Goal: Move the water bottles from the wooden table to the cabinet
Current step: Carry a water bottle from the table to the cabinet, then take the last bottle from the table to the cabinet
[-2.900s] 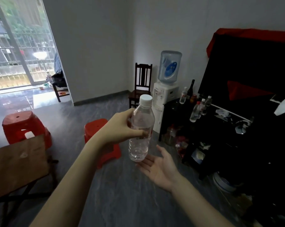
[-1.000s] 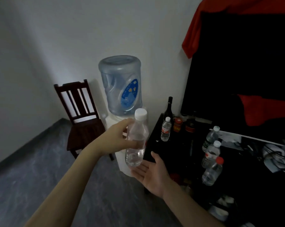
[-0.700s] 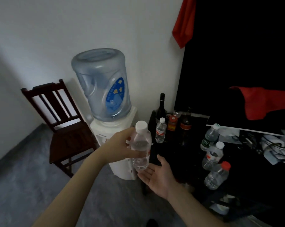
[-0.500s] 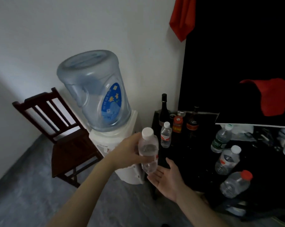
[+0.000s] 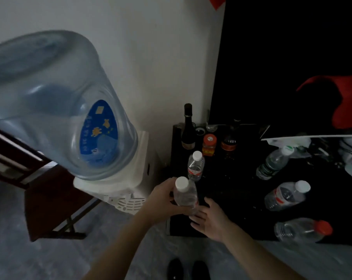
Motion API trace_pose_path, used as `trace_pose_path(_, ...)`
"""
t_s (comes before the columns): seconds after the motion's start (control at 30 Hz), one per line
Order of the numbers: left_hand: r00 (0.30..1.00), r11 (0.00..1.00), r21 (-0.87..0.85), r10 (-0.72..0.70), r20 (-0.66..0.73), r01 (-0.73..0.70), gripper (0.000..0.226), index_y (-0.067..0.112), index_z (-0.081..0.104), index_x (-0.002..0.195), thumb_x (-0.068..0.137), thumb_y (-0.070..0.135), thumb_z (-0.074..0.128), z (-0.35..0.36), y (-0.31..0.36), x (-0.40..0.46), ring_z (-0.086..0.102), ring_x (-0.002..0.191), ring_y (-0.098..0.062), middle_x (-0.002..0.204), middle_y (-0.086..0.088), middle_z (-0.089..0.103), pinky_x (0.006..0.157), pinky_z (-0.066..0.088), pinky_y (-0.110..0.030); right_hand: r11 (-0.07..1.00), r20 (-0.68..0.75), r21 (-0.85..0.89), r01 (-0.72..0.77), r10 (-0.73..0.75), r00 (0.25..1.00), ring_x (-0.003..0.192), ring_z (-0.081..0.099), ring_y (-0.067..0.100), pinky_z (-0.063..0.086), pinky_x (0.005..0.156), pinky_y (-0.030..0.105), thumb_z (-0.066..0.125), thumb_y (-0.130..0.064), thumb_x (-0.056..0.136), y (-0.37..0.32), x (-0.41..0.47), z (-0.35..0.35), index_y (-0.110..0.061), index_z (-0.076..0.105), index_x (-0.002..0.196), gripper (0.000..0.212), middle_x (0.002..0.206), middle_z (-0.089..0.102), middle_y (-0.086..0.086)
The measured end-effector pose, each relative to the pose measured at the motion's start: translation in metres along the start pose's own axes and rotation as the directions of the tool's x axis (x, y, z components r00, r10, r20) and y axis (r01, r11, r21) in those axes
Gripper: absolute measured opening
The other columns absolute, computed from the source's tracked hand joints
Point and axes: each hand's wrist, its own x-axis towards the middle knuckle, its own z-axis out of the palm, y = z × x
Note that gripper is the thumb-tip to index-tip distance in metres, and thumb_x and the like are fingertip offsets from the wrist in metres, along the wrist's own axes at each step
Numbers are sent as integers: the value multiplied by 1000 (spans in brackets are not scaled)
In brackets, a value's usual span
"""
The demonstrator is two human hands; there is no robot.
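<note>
The clear water bottle, probably light, thin-walled and slippery, is gripped around its upper body by the left hand, while the open right hand is held empty under its base above the cabinet.

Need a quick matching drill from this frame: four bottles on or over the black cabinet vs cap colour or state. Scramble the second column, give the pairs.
1. held bottle
2. bottle at the front right edge
3. green-label bottle
4. dark wine bottle

A. red cap
B. gripped in the left hand
C. black neck, stands at the back by the wall
D. green-and-white cap

Pairs: 1-B, 2-A, 3-D, 4-C
</note>
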Motion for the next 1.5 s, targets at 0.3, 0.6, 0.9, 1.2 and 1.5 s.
trace_pose_path(0.3,999,997,-71,-8,40,11,71,30,62,125,64,42,95,36,-59,43,64,113,-4,120,13,64,89,60,-36,998,-135,49,34,-27,991,136,40,34,36,109,44,39,-44,101,-14,41,-16,1,42,141,60,141,47,22)
trace_pose_path(0.6,986,997,23,75,146,-79,65,32,58,127,69,41,87,49,-77,71,60,112,0,122,15,58,92,56,-32,997,-216,8,75,-72,974,136,39,32,34,108,45,39,-43,101,-23,62,-17,-1,45,139,57,142,46,20)
trace_pose_path(0.9,982,995,24,93,162,-98,66,33,57,128,69,41,85,56,-85,74,58,112,1,122,15,56,93,51,-19,998,-201,-7,62,-62,978,138,37,30,33,110,45,38,-45,101,-29,57,-17,-4,45,140,57,146,43,18)
trace_pose_path(1.2,991,997,76,8,137,-18,74,41,49,130,66,43,85,60,-80,68,55,116,5,126,21,52,99,51,-25,994,-167,-13,108,-108,980,140,33,31,33,110,45,39,-47,99,-32,47,-13,-7,45,142,59,149,40,17)
trace_pose_path(1.5,943,837,526,-280,177,150,101,20,27,156,74,32,85,-5,-47,61,35,141,-28,153,-5,29,114,38,-40,983,-179,-92,156,-171,969,132,43,35,38,105,46,47,-41,98,-69,-8,-1,0,44,139,58,141,45,22)
